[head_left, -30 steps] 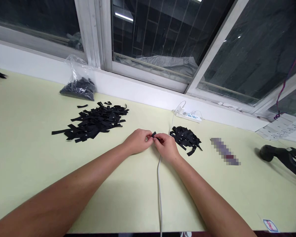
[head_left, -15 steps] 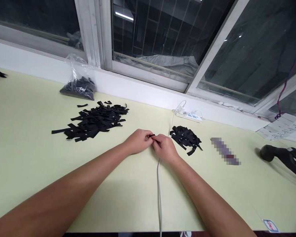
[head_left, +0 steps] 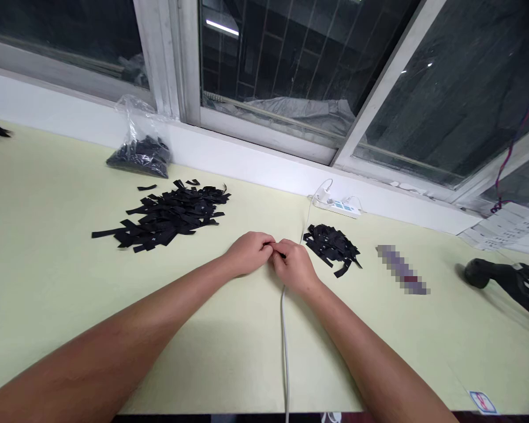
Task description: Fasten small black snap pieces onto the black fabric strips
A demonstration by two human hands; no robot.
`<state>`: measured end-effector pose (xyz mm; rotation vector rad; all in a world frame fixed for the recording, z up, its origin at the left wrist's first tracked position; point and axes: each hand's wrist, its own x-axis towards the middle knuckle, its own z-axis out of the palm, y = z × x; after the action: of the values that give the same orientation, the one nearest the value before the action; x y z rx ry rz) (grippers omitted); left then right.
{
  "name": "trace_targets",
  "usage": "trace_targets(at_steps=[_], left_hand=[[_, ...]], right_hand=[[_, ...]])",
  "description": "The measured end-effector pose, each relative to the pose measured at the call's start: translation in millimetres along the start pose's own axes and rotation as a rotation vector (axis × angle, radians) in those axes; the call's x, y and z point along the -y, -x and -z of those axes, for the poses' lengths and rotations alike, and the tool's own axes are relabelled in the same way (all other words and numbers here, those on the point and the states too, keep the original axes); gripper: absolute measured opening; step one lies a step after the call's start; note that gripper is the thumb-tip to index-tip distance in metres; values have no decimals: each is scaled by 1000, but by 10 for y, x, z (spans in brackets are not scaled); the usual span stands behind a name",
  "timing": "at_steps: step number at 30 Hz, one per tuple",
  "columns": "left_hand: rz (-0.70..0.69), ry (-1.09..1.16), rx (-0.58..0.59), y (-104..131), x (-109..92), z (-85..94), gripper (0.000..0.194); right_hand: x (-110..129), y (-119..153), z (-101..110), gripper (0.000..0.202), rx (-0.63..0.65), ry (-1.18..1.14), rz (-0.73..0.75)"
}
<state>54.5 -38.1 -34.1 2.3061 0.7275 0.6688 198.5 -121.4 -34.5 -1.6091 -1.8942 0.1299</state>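
I see left hand [head_left: 247, 254] & right hand [head_left: 294, 267] knuckle to knuckle over pale-green table [head_left: 48, 282], fingertips of both pinching small black fabric strip [head_left: 277, 249] btwn them; markings unreadable.

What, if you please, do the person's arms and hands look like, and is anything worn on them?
Both forearms are bare right to the frame's lower edge: no sleeves show. The left hand and right hand have no gloves, and no rings, watch or wristbands are visible.
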Motion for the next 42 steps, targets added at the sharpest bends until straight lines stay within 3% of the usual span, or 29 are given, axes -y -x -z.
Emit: trace_targets(at_steps=[8, 23, 26, 33, 42], left_hand=[[-68, -106, 60, -20, 43, -18, 21], [-75, -66, 46, -25, 81, -19, 22], [-66, -33, 8, -47, 107, 2, 24], [94, 60, -120, -85, 212, 61, 29], [46, -47, -62, -73, 166, 40, 24]], right_hand=[[48, 11, -26, 22, -7, -97, -50], [29, -3, -76, 23, 3, -247, -131], [-22, -17, -108, 21, -34, -340, -224], [-194, -91, -126, 25, -128, -767, -567], [-171, -135, -87, 29, -214, -981, -645]])
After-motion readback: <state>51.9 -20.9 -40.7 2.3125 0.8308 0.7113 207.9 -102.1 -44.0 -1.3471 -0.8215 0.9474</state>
